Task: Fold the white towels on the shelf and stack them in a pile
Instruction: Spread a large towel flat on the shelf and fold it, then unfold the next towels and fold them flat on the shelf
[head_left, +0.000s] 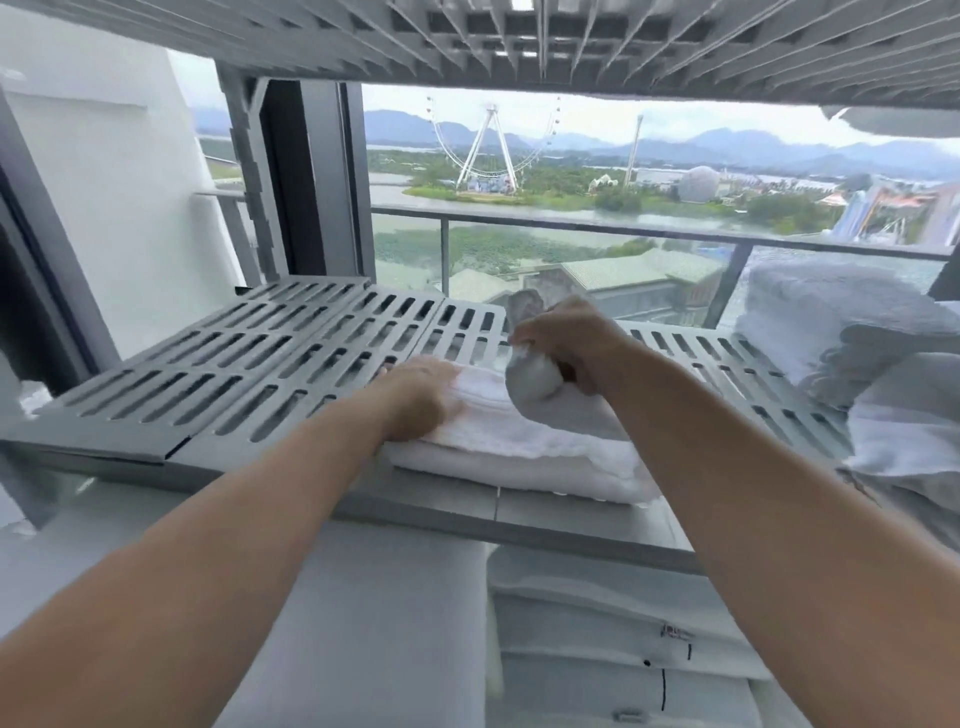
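A white towel (498, 447) lies partly folded on the grey slotted shelf (218, 374), near its front edge. My left hand (421, 400) lies flat on the towel's left end, pressing it down. My right hand (566, 348) grips a bunched corner of the same towel and holds it lifted above the folded part. A heap of white towels (852, 332) sits on the shelf at the right.
Another slotted shelf (519, 47) hangs close overhead. Folded white linen (613, 639) lies on the level below. Behind the shelf are a window frame (311, 182) and a glass balcony railing (571, 223). The left half of the shelf is bare.
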